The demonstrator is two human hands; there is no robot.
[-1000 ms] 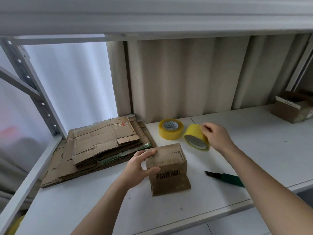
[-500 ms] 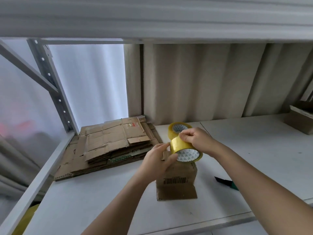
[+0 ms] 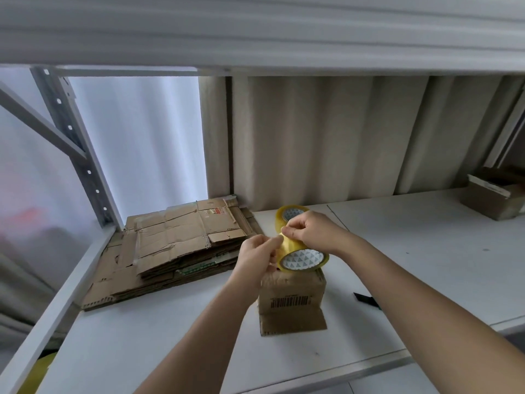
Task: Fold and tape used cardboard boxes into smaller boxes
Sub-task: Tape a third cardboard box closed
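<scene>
A small folded cardboard box (image 3: 292, 300) with a barcode stands on the white shelf (image 3: 176, 345), one flap lying flat in front of it. Just above the box is a yellow tape roll (image 3: 301, 255); both hands hold it. My right hand (image 3: 309, 230) grips the roll from above, thumb and finger pinching at its upper rim. My left hand (image 3: 257, 255) pinches the roll's left side, thumb against the tape surface. A second yellow tape roll (image 3: 289, 213) lies behind, partly hidden by my right hand.
A stack of flattened cardboard boxes (image 3: 173, 251) lies at the left rear. A dark-bladed cutter with a green handle (image 3: 365, 299) rests to the right of the box, mostly hidden by my right forearm. Another cardboard box (image 3: 494, 194) sits at the far right. Curtains hang behind.
My right hand carried the tape roll from the shelf to above the small box. My left hand let go of the box and came up to pinch the roll.
</scene>
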